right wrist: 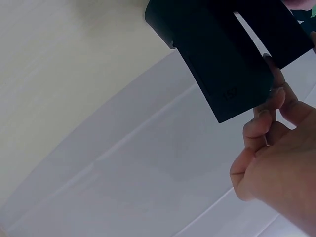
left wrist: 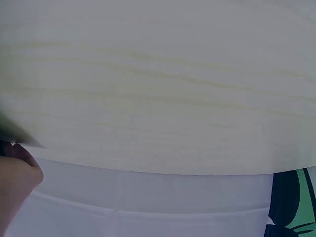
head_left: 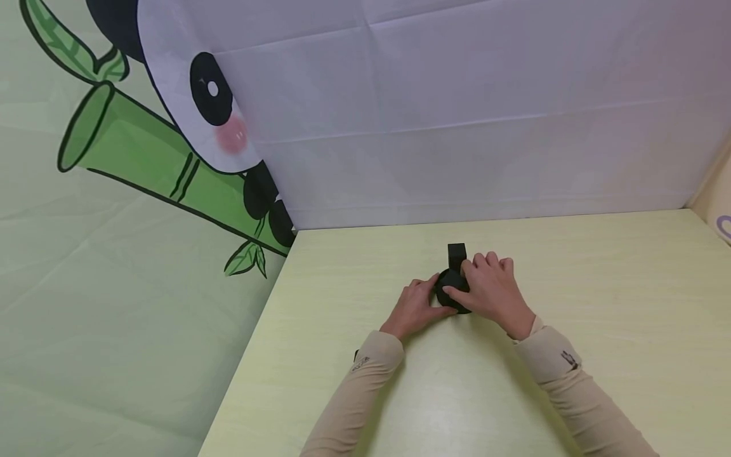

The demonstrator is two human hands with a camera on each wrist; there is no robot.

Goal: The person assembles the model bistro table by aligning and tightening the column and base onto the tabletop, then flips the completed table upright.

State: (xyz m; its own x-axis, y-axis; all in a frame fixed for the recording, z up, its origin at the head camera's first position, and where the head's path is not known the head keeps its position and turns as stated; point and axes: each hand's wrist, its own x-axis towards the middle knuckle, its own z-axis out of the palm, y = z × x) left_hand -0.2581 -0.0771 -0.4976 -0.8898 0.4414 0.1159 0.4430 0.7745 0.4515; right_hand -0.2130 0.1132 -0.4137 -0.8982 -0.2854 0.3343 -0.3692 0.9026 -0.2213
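Observation:
Near the table's far middle, in the head view, lies a black object (head_left: 447, 280) with a round part and a straight strip (head_left: 456, 254) pointing away from me. My left hand (head_left: 415, 307) grips the round part from the left, thumb along its near edge and fingers on its far side. From the right, my right hand (head_left: 491, 285) holds it with the thumb across its top and fingers beside the strip. The right wrist view shows two flat dark arms (right wrist: 224, 64) with a gap between them; fingertips of the right hand (right wrist: 286, 153) touch one end. Only part of a hand (left wrist: 17, 177) shows in the left wrist view.
The object lies on a pale yellow table (head_left: 354, 279). A white cloth (head_left: 457, 127) hangs behind its far edge. A green cloth with a printed panda and bamboo (head_left: 143, 152) hangs at the left.

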